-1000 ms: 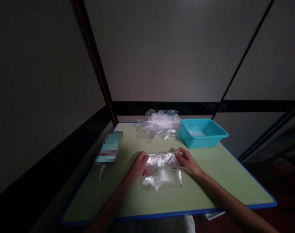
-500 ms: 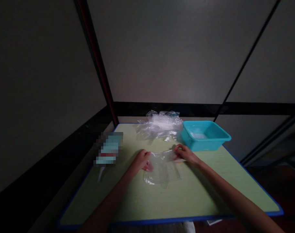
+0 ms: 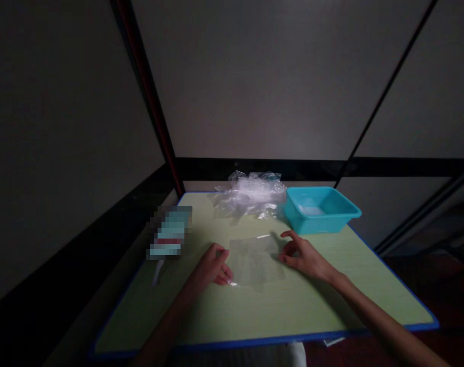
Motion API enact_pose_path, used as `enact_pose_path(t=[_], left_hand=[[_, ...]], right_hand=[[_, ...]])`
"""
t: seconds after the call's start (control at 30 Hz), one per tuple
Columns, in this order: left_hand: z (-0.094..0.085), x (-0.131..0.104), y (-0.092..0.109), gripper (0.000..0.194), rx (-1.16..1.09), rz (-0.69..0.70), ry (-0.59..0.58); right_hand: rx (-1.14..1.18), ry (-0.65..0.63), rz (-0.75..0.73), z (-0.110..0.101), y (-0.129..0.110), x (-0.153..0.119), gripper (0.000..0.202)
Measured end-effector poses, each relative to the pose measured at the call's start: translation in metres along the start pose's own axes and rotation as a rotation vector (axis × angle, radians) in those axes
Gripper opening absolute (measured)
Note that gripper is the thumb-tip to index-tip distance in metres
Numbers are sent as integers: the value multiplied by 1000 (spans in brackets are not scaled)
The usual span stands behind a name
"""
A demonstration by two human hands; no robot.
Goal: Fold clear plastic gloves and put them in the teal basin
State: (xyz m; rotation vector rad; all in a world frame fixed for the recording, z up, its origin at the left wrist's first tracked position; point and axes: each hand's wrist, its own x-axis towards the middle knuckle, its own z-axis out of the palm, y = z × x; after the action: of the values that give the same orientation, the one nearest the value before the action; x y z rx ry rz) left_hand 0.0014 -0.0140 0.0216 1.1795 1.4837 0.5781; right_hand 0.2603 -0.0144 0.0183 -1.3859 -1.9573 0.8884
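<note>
A clear plastic bag lies flat on the pale green table, between my two hands. At its left edge is my left hand, fingers apart, the lower fingertips beside or on the plastic. My right hand hovers just off the bag's right edge, thumb and index finger spread with nothing between them. Behind the bag lies a crumpled heap of clear plastic bags. The turquoise basin stands right of that heap, with something whitish at its bottom.
A pixelated item in light teal and red rests at the table's left edge, with a pale strip below it. Walls rise behind and to the left of the table. The table has a blue edge.
Both hands have let go of the bag's upper corners. The bag now lies flatter on the table. My right hand has moved right and opened; my left has moved slightly left and down.
</note>
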Motion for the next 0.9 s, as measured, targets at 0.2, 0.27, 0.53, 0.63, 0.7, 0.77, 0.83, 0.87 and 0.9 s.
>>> enact_pose_path(t=[0.2, 0.27, 0.53, 0.63, 0.7, 0.77, 0.83, 0.87, 0.9], left_hand=[[3, -10, -6, 34, -54, 40, 2], [5, -12, -10, 34, -72, 57, 14], [10, -14, -19, 35, -106, 189, 70], [12, -17, -17, 34, -95, 199, 64], [13, -19, -15, 33, -91, 197, 52], [16, -20, -14, 32, -85, 189, 43], [18, -19, -15, 31, -76, 192, 40], [18, -19, -15, 31, -68, 193, 38], [18, -20, -17, 31, -55, 188, 31]], right_hand=[[-230, 94, -54, 10, -7, -10, 41], [-159, 111, -63, 14, -6, -10, 39], [544, 113, 206, 23, -4, -1, 37], [626, 52, 303, 20, -4, -6, 41], [658, 10, 342, 19, -4, -10, 43], [677, -17, 372, 18, -2, -13, 46], [672, -41, 392, 17, -2, -16, 49], [660, -61, 400, 15, -3, -17, 50], [643, -95, 406, 12, -4, -19, 51]])
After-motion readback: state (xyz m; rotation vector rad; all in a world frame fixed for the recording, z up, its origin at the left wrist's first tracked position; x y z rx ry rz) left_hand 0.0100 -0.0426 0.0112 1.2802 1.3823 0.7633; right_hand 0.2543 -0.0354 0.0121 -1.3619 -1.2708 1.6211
